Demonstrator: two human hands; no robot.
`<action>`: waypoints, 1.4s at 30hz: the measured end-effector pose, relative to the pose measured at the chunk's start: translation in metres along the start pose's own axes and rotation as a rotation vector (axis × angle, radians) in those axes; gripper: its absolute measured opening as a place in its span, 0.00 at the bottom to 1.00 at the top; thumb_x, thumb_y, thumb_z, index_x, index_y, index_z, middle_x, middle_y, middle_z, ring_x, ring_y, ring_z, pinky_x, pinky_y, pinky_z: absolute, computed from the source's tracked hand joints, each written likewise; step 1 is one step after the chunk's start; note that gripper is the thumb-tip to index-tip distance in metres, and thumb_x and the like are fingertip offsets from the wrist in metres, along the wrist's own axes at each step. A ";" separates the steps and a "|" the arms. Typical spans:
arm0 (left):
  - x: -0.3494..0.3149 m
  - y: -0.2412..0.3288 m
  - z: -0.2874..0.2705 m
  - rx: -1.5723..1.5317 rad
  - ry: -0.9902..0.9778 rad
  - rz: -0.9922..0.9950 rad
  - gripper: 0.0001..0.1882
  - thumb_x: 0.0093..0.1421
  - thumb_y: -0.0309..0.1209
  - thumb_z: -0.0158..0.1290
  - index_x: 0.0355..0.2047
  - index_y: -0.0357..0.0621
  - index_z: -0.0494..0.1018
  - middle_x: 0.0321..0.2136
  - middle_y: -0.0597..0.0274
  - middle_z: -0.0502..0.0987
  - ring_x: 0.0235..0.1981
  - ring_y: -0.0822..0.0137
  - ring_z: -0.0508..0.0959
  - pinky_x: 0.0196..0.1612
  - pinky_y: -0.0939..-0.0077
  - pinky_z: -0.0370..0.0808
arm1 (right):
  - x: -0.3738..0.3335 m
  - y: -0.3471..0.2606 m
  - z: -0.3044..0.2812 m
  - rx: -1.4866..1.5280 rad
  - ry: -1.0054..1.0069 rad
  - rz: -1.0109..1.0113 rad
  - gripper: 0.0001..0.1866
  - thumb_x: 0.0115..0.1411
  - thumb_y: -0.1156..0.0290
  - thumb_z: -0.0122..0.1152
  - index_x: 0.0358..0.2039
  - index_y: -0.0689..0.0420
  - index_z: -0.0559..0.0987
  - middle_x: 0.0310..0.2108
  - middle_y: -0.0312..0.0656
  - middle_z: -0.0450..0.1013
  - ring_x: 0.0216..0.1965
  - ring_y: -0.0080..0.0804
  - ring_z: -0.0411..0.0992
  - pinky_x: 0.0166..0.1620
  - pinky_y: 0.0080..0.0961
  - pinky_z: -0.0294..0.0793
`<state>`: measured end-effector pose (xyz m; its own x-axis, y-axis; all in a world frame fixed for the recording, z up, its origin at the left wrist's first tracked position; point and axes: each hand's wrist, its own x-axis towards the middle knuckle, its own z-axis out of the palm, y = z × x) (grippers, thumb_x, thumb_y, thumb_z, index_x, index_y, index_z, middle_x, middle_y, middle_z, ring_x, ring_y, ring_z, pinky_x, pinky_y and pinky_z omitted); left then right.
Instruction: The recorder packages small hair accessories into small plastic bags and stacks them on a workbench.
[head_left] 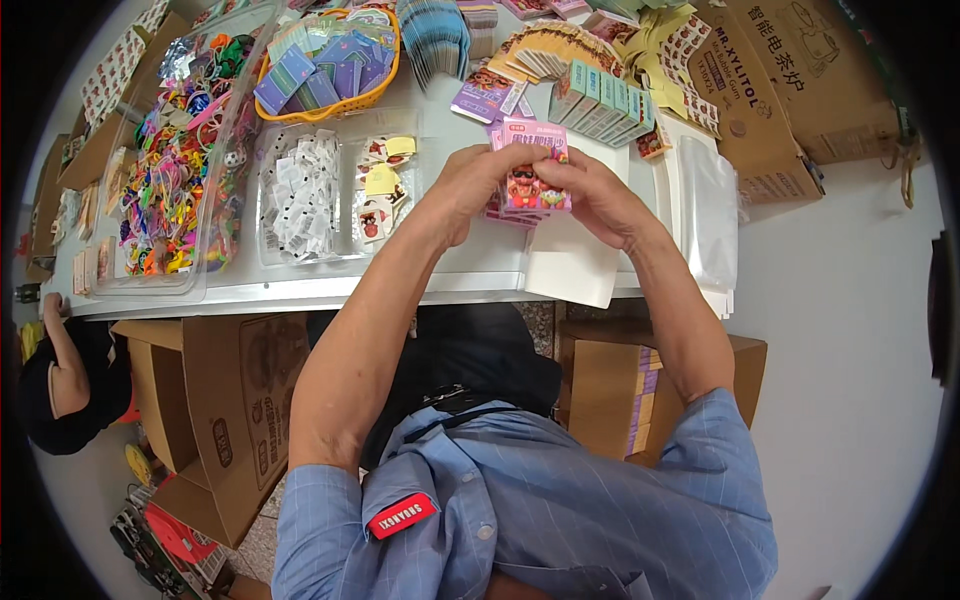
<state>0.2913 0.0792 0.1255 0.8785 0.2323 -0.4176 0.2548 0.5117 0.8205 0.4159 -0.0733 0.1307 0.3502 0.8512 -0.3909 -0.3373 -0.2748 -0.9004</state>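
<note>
Head view: left hand [467, 187] and right hand [604, 198] pinch a pink packet [535, 197]
Fingers [522, 154] close on both its sides, apparently to steady it; green cartons [603, 105] stand just beyond the fingers.

The pink packet [532, 195] is presenting a glossy, paper-like printed face. The orange basket [346, 107] is showing moulded plastic; the large tub [203, 262] is showing clear, shiny plastic. The film sleeves [708, 215] are reflecting light as thin, glossy plastic. The brown carton [765, 145] is displaying matt cardboard. The table [465, 268] is presenting a smooth surface. The blue shirt [570, 500] is showing woven, matt cloth.
</note>
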 end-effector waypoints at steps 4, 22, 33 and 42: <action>0.003 -0.021 -0.011 0.016 0.011 0.221 0.31 0.54 0.39 0.66 0.51 0.31 0.71 0.42 0.53 0.80 0.40 0.67 0.81 0.45 0.73 0.78 | -0.002 0.002 0.011 -0.132 -0.010 -0.164 0.38 0.59 0.63 0.68 0.66 0.59 0.63 0.59 0.41 0.69 0.59 0.30 0.68 0.63 0.31 0.65; 0.014 -0.042 -0.014 0.257 -0.017 0.377 0.57 0.48 0.39 0.69 0.68 0.26 0.46 0.51 0.46 0.73 0.50 0.59 0.77 0.56 0.69 0.73 | -0.010 0.016 -0.004 -0.190 -0.078 -0.184 0.59 0.51 0.60 0.74 0.74 0.58 0.45 0.67 0.47 0.59 0.66 0.36 0.61 0.68 0.32 0.58; -0.030 -0.036 -0.005 0.876 0.138 0.681 0.69 0.36 0.36 0.73 0.71 0.35 0.40 0.66 0.33 0.50 0.67 0.37 0.56 0.68 0.55 0.63 | -0.011 0.020 -0.007 -0.655 -0.122 -0.315 0.77 0.29 0.62 0.87 0.74 0.55 0.43 0.74 0.55 0.42 0.74 0.51 0.45 0.73 0.41 0.50; -0.063 -0.017 -0.004 1.267 0.191 0.463 0.69 0.34 0.33 0.76 0.71 0.36 0.43 0.67 0.30 0.46 0.68 0.34 0.55 0.66 0.54 0.67 | 0.001 0.044 0.006 -1.006 -0.055 -0.663 0.78 0.28 0.63 0.86 0.74 0.53 0.40 0.72 0.56 0.47 0.71 0.54 0.51 0.72 0.42 0.52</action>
<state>0.2298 0.0586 0.1363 0.9413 0.3364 0.0287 0.2387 -0.7233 0.6480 0.3959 -0.0816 0.0914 0.1518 0.9698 0.1909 0.7346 0.0185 -0.6782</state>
